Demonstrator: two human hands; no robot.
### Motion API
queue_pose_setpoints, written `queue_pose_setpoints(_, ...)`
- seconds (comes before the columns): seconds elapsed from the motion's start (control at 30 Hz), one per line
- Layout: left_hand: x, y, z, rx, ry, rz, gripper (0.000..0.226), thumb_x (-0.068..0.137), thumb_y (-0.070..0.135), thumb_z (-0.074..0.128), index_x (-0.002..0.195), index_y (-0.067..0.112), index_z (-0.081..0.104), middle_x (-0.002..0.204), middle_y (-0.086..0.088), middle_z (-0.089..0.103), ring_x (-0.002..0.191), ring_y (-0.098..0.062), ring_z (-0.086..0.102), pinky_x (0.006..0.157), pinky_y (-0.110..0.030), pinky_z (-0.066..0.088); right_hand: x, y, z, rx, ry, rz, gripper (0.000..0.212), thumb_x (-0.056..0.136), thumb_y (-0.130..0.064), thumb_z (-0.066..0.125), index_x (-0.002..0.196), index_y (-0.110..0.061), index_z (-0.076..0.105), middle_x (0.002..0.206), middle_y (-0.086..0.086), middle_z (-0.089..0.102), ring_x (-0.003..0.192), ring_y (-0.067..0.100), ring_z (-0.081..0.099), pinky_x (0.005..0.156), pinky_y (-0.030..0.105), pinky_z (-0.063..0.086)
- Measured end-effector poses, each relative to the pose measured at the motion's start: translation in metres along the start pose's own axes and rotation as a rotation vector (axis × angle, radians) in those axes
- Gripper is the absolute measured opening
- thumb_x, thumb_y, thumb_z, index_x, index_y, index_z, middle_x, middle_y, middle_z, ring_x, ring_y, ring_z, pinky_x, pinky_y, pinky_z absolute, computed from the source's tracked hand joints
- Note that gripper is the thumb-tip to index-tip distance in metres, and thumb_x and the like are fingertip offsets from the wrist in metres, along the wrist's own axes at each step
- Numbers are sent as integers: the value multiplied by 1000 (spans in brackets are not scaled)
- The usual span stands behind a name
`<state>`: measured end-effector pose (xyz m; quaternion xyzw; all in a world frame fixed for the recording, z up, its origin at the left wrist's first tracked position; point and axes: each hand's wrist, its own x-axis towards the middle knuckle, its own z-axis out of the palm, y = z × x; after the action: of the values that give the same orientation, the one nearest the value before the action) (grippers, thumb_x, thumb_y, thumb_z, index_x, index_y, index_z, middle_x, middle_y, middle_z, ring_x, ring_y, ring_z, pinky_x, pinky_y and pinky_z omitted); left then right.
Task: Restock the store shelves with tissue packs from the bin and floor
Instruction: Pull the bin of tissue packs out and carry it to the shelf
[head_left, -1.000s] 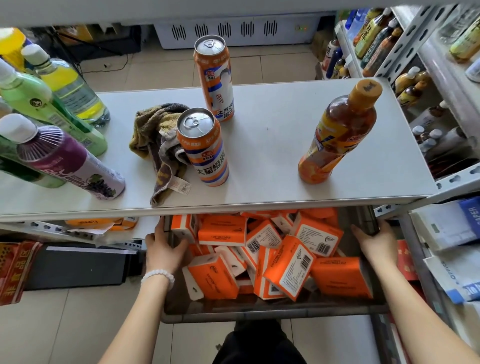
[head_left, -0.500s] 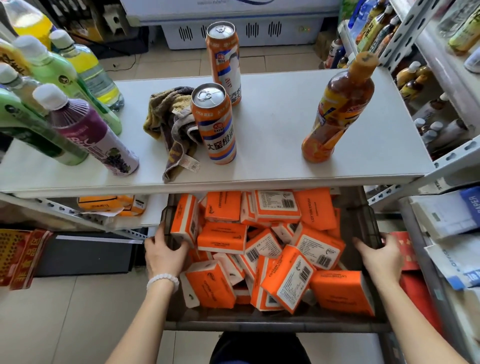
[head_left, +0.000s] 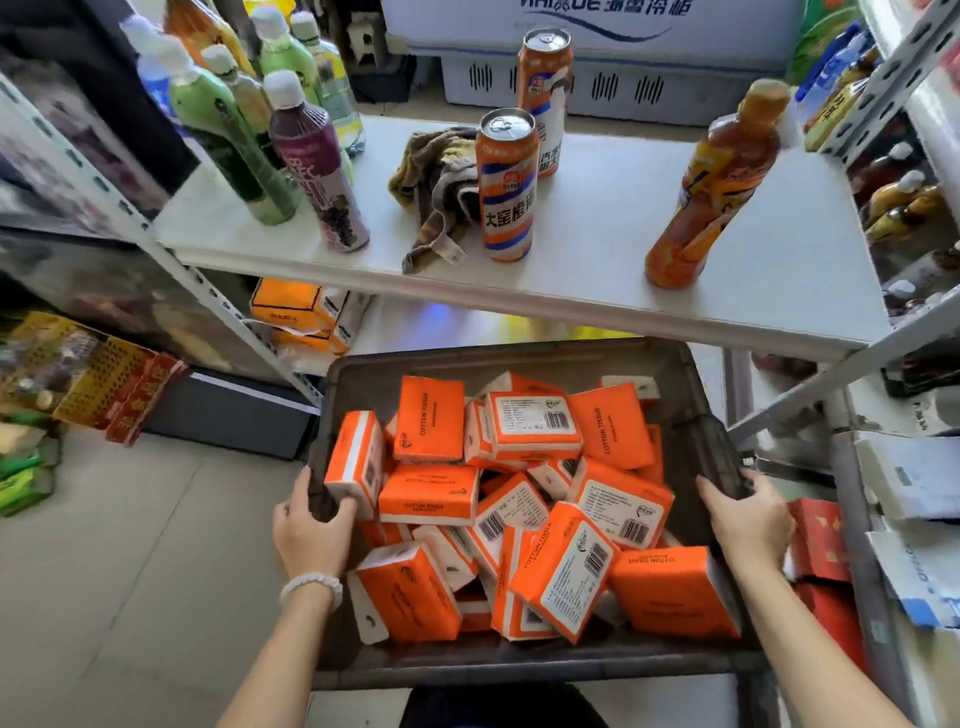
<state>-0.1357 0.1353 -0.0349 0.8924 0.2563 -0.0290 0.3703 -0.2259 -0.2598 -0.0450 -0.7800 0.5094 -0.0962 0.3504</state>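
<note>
A dark grey bin sits low in front of me, filled with several orange tissue packs lying jumbled. My left hand grips the bin's left rim, fingers curled over the edge. My right hand grips the right rim the same way. A few more orange tissue packs lie stacked on the lower shelf at the left, under the white shelf.
On the white shelf stand two orange cans, an orange bottle, a crumpled rag, and green and purple bottles at the left. Metal shelf posts flank the bin. Paper goods fill the right rack.
The bin has come out from under the white shelf toward me, both hands still on its rims. More of its far end and packs now shows.
</note>
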Motion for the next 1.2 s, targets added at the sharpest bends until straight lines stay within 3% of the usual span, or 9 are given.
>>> queue_pose_setpoints(0.07,-22,-22,-15,-33,60,-47,61,90,23,59,145,22,32,137,-16,43,126,-35,42,100,-50,38,-12,0,-3,-10,-37,-63,47,78,-31,71,111,2,62,103,26,65,101,41,58,83,41,43)
queue_pose_setpoints(0.17,-50,-51,-36,-94,125,-125,60,93,24,55,147,23,29,146,-11,39,132,-35,38,105,-50,34,-28,-4,-4,-2,-99,-109,41,81,-19,71,114,3,60,106,26,64,103,40,57,85,41,42)
queue_pose_setpoints(0.4,-102,-104,-85,-148,293,-276,54,93,20,55,144,18,37,143,-12,43,131,-33,40,106,-48,35,-68,-22,13,-56,-250,-239,49,78,-33,71,115,-2,62,110,22,65,105,39,57,87,43,44)
queue_pose_setpoints(0.5,-114,-122,-107,-143,334,-322,51,93,20,56,142,15,41,141,-14,46,130,-34,41,105,-49,36,-82,-40,27,-68,-306,-280,42,81,-24,70,115,-2,62,111,22,65,106,39,57,89,43,44)
queue_pose_setpoints(0.7,-129,-156,-148,-186,461,-424,44,92,18,57,135,12,47,134,-15,51,123,-34,47,99,-48,41,-121,-89,72,-136,-416,-404,40,82,-30,69,115,-9,63,109,17,66,102,37,58,82,40,46)
queue_pose_setpoints(1.2,-129,-247,-265,-251,854,-681,46,88,25,62,132,14,53,132,-15,55,123,-34,47,102,-45,37,-287,-234,198,-159,-721,-764,42,81,-33,67,116,-11,61,106,16,66,101,36,58,81,40,47)
